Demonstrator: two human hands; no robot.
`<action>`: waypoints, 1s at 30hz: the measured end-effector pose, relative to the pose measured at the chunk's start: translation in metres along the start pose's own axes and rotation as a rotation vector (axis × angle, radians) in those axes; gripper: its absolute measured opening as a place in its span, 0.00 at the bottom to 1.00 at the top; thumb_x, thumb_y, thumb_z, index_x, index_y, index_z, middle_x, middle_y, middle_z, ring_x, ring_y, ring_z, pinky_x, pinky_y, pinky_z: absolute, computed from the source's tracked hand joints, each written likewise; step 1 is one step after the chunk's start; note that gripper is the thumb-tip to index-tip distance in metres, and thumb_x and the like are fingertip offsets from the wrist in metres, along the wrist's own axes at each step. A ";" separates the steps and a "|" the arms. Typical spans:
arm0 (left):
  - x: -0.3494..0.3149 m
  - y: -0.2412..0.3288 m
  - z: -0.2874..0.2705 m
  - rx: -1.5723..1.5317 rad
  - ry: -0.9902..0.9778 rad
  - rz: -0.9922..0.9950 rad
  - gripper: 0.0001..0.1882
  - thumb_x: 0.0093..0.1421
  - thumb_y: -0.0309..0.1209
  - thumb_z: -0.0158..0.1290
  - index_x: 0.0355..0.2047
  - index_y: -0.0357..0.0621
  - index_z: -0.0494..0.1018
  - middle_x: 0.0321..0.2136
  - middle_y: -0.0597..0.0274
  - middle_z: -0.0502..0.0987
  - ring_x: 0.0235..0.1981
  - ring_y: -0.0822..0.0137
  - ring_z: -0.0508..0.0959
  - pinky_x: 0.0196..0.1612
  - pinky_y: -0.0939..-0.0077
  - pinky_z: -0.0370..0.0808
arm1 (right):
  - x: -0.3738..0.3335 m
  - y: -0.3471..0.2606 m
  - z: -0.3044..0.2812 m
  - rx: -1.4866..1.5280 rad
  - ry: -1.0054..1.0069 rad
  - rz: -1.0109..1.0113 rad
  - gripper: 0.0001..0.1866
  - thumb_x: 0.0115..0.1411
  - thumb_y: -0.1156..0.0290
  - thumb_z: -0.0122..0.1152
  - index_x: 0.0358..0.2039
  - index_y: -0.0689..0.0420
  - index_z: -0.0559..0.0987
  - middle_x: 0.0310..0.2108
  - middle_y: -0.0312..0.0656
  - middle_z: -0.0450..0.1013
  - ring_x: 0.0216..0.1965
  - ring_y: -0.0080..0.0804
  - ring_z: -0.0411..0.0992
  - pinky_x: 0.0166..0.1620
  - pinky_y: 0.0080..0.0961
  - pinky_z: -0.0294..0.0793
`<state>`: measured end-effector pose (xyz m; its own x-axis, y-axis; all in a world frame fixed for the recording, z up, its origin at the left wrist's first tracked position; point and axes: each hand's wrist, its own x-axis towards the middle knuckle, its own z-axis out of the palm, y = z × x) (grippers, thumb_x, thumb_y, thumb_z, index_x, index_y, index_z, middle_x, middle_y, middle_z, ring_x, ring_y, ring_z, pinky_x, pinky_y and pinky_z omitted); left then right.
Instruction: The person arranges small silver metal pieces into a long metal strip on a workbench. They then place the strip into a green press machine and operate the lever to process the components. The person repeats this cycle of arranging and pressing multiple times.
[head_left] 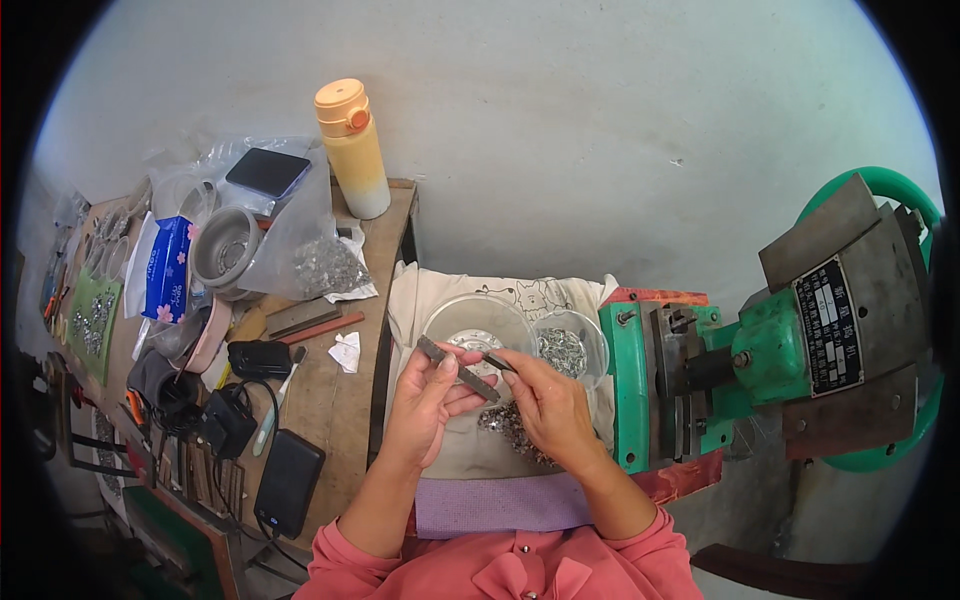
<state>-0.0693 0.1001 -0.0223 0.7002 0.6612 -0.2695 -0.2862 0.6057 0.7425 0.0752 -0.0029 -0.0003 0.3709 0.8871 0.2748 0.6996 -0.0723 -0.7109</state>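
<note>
In front of my chest, my left hand is closed on a narrow dark grey bar, held slantwise between thumb and fingers. My right hand pinches a small dark flat piece just above the bar; its exact kind is too small to tell. Beyond the hands stands a clear plastic bowl with pale round contents. To its right is a smaller clear tub holding shiny metal bits. Under my right hand lies a heap of small metal parts, partly hidden, on a pale cloth.
A green hand press stands close on my right. The wooden table at left carries a yellow bottle, a phone, a grey pot, a toothbrush and a black power bank with cables. A purple mat lies nearest me.
</note>
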 end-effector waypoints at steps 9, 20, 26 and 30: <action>-0.007 0.009 -0.010 0.142 -0.011 0.020 0.20 0.73 0.35 0.45 0.61 0.41 0.66 0.38 0.62 0.76 0.42 0.64 0.82 0.45 0.69 0.80 | -0.034 -0.006 -0.034 0.165 -0.130 0.157 0.21 0.64 0.73 0.58 0.58 0.51 0.77 0.29 0.46 0.72 0.30 0.43 0.71 0.36 0.35 0.70; -0.050 -0.023 -0.012 0.908 -0.738 -0.494 0.17 0.73 0.38 0.43 0.56 0.44 0.67 0.33 0.66 0.79 0.28 0.74 0.75 0.32 0.76 0.72 | -0.167 0.024 -0.067 0.011 -0.287 0.473 0.14 0.59 0.68 0.65 0.46 0.55 0.82 0.35 0.43 0.77 0.34 0.39 0.73 0.38 0.32 0.72; -0.059 -0.088 -0.010 1.284 -0.882 -0.041 0.14 0.70 0.38 0.46 0.48 0.43 0.72 0.37 0.52 0.78 0.35 0.50 0.79 0.37 0.57 0.75 | -0.206 0.063 -0.071 -0.320 -0.116 0.293 0.15 0.53 0.66 0.72 0.42 0.53 0.83 0.35 0.40 0.76 0.34 0.42 0.73 0.38 0.35 0.72; -0.060 -0.086 0.007 1.360 -0.835 -0.177 0.15 0.68 0.38 0.48 0.47 0.41 0.73 0.39 0.46 0.76 0.38 0.41 0.79 0.42 0.49 0.75 | -0.220 0.076 -0.069 -0.401 -0.032 0.314 0.15 0.51 0.65 0.73 0.41 0.48 0.85 0.32 0.39 0.73 0.37 0.41 0.72 0.41 0.37 0.72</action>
<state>-0.0824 0.0057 -0.0657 0.9340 -0.0626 -0.3517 0.2805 -0.4814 0.8304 0.0884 -0.2351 -0.0702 0.5869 0.8072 0.0634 0.7388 -0.5018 -0.4499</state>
